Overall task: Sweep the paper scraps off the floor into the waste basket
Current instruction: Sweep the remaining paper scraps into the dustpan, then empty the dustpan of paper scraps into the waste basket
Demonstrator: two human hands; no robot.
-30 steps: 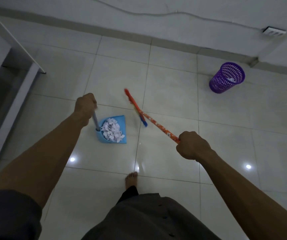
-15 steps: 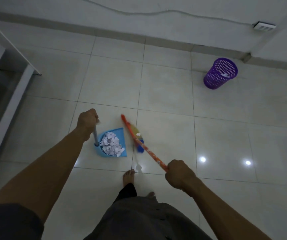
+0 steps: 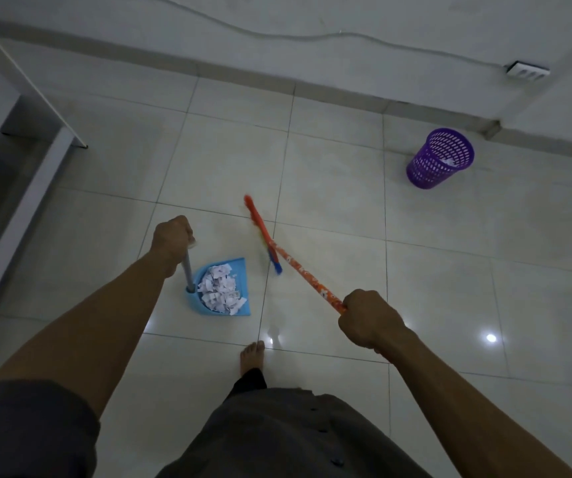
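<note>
A blue dustpan (image 3: 241,270) sits on the tiled floor, heaped with white paper scraps (image 3: 220,288). My left hand (image 3: 172,236) is closed around the top of its upright grey handle (image 3: 188,274). My right hand (image 3: 369,317) grips the orange patterned stick of a broom (image 3: 307,276). The broom's head (image 3: 260,229), orange with blue, is blurred and lies just right of the dustpan. A purple mesh waste basket (image 3: 440,158) stands at the far right near the wall, with a few scraps inside.
My bare foot (image 3: 252,353) stands on the tiles just behind the dustpan. A white furniture edge and leg (image 3: 19,208) runs along the left. A grey skirting (image 3: 277,77) lines the far wall, with a cable and a white power strip (image 3: 528,71) above it.
The broom head has swung away from the dustpan's mouth and a little further off. The dustpan stays full in my left hand. The view has shifted, and the basket sits further right.
</note>
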